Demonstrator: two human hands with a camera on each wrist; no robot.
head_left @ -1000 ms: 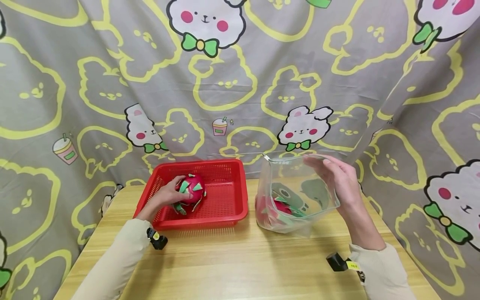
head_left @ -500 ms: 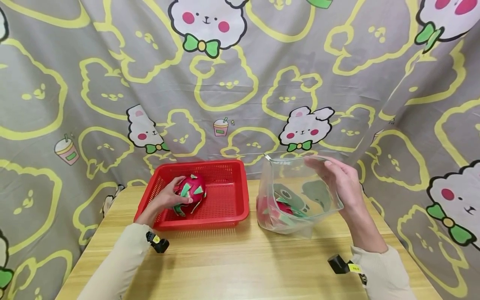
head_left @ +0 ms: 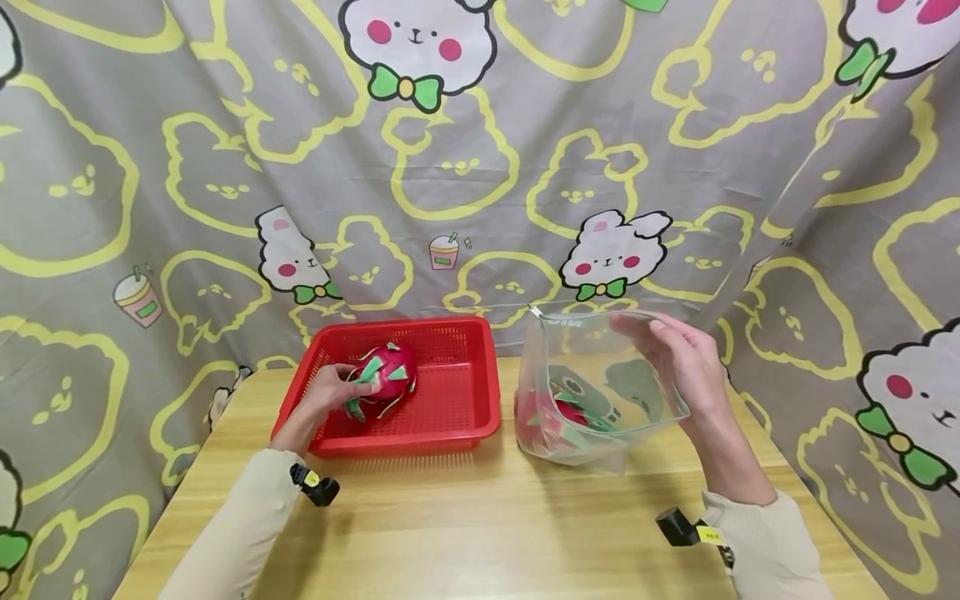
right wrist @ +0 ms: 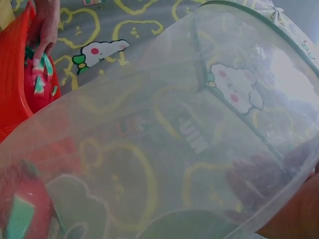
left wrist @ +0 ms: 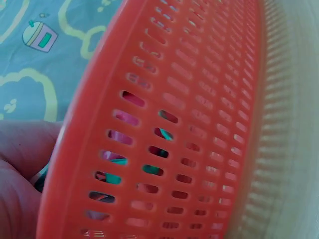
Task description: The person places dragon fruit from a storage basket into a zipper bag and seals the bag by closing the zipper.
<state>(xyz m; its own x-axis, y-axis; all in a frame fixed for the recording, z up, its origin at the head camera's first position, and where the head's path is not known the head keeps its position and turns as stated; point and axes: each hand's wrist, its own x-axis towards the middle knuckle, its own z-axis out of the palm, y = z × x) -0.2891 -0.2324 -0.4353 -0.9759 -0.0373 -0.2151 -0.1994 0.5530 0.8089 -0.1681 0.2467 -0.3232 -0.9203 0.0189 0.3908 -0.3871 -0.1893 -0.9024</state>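
In the left part of the red plastic basket (head_left: 457,400) lies a pink dragon fruit (head_left: 395,372) with green leafy scales. My left hand (head_left: 328,392) holds it at its left end, thumb on the near side. The left wrist view has the basket wall (left wrist: 75,149) across most of it, so the fruit shows only through slots. Right of the basket stands a clear zip bag (head_left: 534,358) printed with green shapes, its mouth wide. Another dragon fruit (head_left: 572,412) sits inside the bag. My right hand (head_left: 690,358) grips the bag's right rim, fingers partly behind the film.
Both things stand on a wooden table (head_left: 480,533), the bag a short gap right of the basket. A grey patterned curtain (head_left: 480,167) hangs close behind them. Dark wrist cameras stick out from both sleeves.
My left hand has slid slightly left on the dragon fruit, and more of the fruit shows now. The fruit has turned a little. My right hand and the bag stay about the same.
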